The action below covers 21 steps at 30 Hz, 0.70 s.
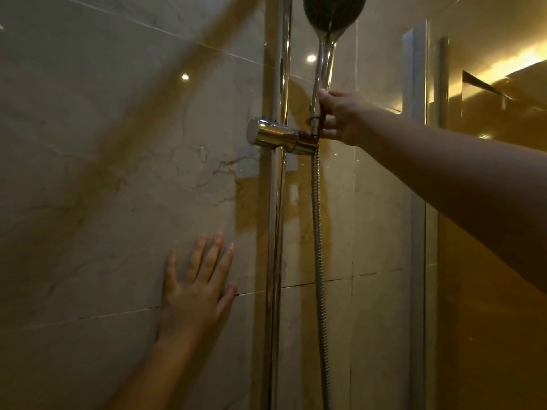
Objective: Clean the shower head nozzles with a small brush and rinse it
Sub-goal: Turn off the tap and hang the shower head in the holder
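Note:
The chrome shower head [334,13] stands upright at the top, its dark nozzle face towards me and its handle [324,69] set in the chrome holder [281,137] on the vertical rail [279,69]. My right hand [344,118] is wrapped around the lower end of the handle just above the holder. My left hand [196,285] lies flat on the marble wall tile, fingers spread, holding nothing. The metal hose [319,261] hangs straight down from the handle. No brush is in view.
Glossy beige marble tiles [103,158] cover the wall. A glass shower partition [488,202] with a metal frame strip [417,202] stands at the right. Ceiling lights reflect in the tiles.

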Each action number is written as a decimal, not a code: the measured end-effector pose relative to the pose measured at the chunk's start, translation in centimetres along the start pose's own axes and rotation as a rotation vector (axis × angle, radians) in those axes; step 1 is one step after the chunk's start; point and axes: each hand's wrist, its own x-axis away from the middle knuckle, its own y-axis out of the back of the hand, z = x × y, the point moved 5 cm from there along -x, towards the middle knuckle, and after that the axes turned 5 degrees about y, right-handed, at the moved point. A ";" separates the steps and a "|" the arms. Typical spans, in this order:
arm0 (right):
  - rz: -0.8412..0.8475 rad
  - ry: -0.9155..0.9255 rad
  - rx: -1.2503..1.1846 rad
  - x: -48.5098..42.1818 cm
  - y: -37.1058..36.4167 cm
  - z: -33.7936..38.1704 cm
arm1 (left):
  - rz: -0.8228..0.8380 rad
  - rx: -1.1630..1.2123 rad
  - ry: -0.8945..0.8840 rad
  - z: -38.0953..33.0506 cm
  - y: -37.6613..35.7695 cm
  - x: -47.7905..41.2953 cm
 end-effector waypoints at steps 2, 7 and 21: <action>-0.031 -0.001 -0.070 0.0 0.1 -0.2 | -0.002 0.001 0.002 0.0 0.0 0.0; -0.031 -0.010 -0.174 0.2 0.2 -0.9 | 0.000 -0.008 0.000 -0.1 0.3 0.0; -0.013 -0.014 -0.351 0.2 0.5 -1.7 | 0.007 0.005 -0.001 0.0 0.0 0.0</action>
